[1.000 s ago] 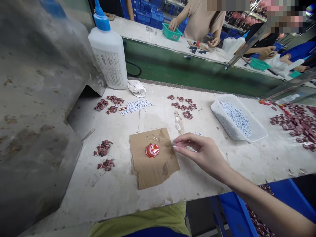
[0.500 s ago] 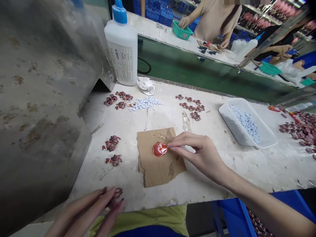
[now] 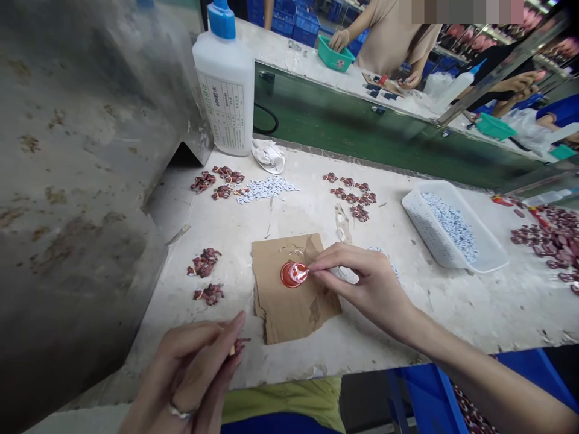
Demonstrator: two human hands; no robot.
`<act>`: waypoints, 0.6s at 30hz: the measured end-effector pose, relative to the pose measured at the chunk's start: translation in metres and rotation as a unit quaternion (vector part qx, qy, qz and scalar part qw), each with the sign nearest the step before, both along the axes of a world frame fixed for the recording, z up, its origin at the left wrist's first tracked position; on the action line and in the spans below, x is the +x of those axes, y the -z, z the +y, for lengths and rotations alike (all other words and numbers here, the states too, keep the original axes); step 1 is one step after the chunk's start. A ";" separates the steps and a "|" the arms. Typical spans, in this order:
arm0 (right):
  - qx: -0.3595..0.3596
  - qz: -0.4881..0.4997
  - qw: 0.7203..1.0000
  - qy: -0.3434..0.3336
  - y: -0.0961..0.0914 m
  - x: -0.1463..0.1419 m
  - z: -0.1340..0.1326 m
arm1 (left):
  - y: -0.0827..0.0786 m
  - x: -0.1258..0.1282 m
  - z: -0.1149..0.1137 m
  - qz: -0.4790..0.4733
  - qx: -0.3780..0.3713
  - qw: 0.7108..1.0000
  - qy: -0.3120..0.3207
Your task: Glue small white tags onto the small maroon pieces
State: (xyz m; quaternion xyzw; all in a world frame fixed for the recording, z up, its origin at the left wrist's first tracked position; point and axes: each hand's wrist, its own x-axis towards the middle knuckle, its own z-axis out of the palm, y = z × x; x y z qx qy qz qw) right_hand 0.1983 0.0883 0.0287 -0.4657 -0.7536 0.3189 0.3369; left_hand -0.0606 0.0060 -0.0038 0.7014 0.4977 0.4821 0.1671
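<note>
My right hand (image 3: 362, 277) pinches something too small to make out, its fingertips at the edge of a small round red dish (image 3: 293, 275) with a shiny, wet-looking surface. The dish sits on a torn piece of brown cardboard (image 3: 284, 313). Lower left, near the table's front edge, my left hand (image 3: 199, 367) is closed round a small reddish-brown figure (image 3: 239, 345), mostly hidden by the fingers. Two small clusters of similar brown figures (image 3: 204, 263) lie beyond this hand. A scatter of small white-and-blue pieces (image 3: 268, 188) lies behind the cardboard.
A large white glue bottle (image 3: 226, 96) stands at the back beside a crumpled white cloth (image 3: 268, 156). A metal housing (image 3: 81, 181) blocks the left side. Right of my hand is a white plastic tub (image 3: 416, 226) of small pieces. Co-workers sit across the green divider (image 3: 344, 120).
My left hand has moved up and right from the table edge, and the brown figure in it now shows. My right hand stays at the red dish.
</note>
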 end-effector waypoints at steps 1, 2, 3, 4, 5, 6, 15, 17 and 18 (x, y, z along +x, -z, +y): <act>0.000 0.003 1.000 0.000 0.000 0.000 0.000 | -0.004 0.005 0.002 0.021 0.009 1.000 0.013; 0.002 0.007 1.000 0.001 0.000 0.001 -0.001 | -0.007 0.010 0.003 0.026 0.011 0.999 0.018; 0.004 0.012 1.000 0.004 -0.001 0.001 -0.002 | -0.009 0.014 0.004 0.017 0.011 1.000 0.014; 0.004 0.020 1.000 0.010 -0.002 0.000 -0.004 | -0.010 0.018 0.004 0.000 0.005 1.000 0.014; 0.001 0.032 0.999 0.019 -0.004 -0.001 -0.007 | -0.009 0.021 0.005 -0.014 -0.001 1.000 0.020; -0.005 0.049 0.998 0.028 -0.006 -0.003 -0.010 | -0.009 0.024 0.005 -0.019 -0.003 0.999 0.027; -0.061 0.170 0.983 0.012 -0.003 -0.031 -0.048 | -0.001 0.032 0.008 0.052 0.001 0.998 -0.024; -0.071 0.185 0.980 0.010 0.002 -0.035 -0.051 | 0.000 0.032 0.008 0.047 -0.005 0.999 -0.014; -0.075 0.188 0.979 0.010 0.004 -0.037 -0.052 | 0.000 0.032 0.009 0.040 -0.010 0.999 -0.012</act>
